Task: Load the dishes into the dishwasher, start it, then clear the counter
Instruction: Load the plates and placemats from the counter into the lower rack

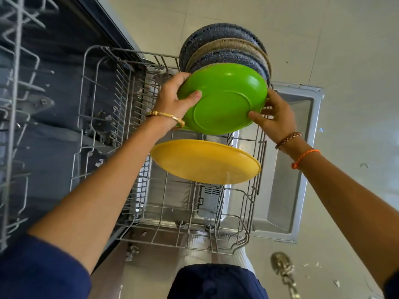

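A green plate stands on edge over the pulled-out lower dishwasher rack, its underside facing me. My left hand grips its left rim, thumb on the underside. My right hand holds the right rim with fingers curled round it. Just behind it stand three speckled plates, two blue-grey and one beige, upright in the rack. A yellow plate leans tilted in the rack nearer to me.
The open dishwasher door lies flat beneath the rack. The upper rack sticks out at the far left. My legs and feet are beneath the rack's near edge. Small scraps lie on the pale floor at the right.
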